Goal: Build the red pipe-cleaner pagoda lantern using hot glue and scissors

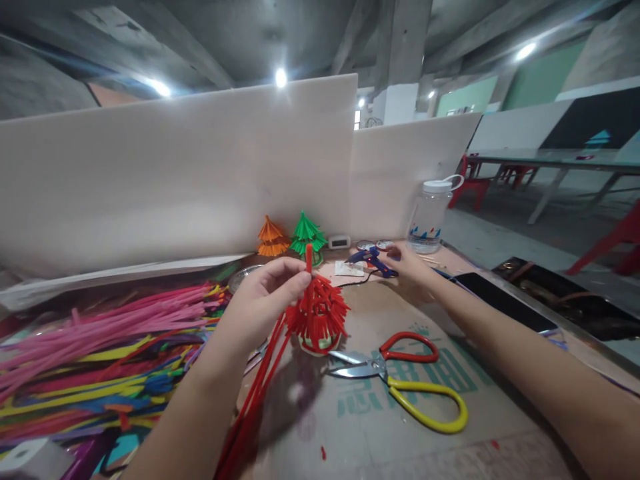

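Trailing to the near edge of the printed cardboard, long red pipe cleaners run beneath the left forearm; their upper ends are lost in the crowd around the fingers. To the left lies a heap of loose pipe cleaners in pink, yellow, blue and other colours. Scissors with one red and one yellow handle rest with blades parted, tips pointing toward a small red pipe-cleaner tree, which stands on the cardboard in the middle, on a pale base.

Just above this tree, the left hand pinches an upright red stem between thumb and forefinger; whether the stem is joined to the tree, I cannot tell. Farther out, the right hand is at a blue glue gun, fingers curled near its handle, but whether they grip it is unclear.

The step looks like assembling the red tree, with glue being fetched; the next move seems to call for a firm hold on the gun and a steady left pinch. Behind stand a green tree and an orange tree, before a white partition.
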The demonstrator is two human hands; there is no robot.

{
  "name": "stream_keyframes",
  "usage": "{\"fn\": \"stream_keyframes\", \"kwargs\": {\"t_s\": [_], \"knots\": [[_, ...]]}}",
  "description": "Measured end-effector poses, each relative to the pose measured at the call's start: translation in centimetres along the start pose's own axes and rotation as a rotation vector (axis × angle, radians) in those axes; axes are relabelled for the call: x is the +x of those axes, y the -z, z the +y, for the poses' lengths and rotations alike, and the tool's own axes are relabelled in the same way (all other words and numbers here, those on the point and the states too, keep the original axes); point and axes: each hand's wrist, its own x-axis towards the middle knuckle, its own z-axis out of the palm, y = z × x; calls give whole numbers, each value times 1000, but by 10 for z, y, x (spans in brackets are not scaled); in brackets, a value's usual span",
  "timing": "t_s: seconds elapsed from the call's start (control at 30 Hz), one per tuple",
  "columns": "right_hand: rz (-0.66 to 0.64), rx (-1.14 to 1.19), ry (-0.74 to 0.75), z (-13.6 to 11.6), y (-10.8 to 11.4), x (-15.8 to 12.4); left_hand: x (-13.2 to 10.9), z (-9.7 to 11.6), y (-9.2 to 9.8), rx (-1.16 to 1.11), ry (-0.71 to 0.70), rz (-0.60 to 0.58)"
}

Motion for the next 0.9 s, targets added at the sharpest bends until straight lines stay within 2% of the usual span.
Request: {"fn": "stream_keyframes", "kwargs": {"t_s": [0.1, 0.13, 0.2, 0.23, 0.33, 0.43, 0.57, 0.63, 0.77, 0.9], "knots": [[216, -40, 74, -31, 15, -11, -2, 3, -1, -84, 28, -9], [228, -38, 112, -45, 18, -18, -2, 3, -2, -121, 51, -34], [167, -19, 181, -77, 20, -38, -3, 3, -4, -197, 113, -97], [85, 3, 225, -94, 19, -50, -3, 3, -5, -228, 147, -129], [-336, 185, 363, -142, 7, -85, -4, 1, -9, -241, 199, -200], [-554, 329, 343, -170, -11, -108, -4, 0, -12, -138, 118, -192], [-674, 532, 106, -177, -33, -115, -2, -1, -11, 70, -30, -111], [-720, 551, 58, -174, -38, -113, 0, -2, -9, 154, -70, -86], [-749, 520, 85, -168, -36, -109, 2, -5, -4, 163, -107, -52], [-738, 469, 150, -167, -29, -109, 2, -8, -3, 159, -93, -87]]}}
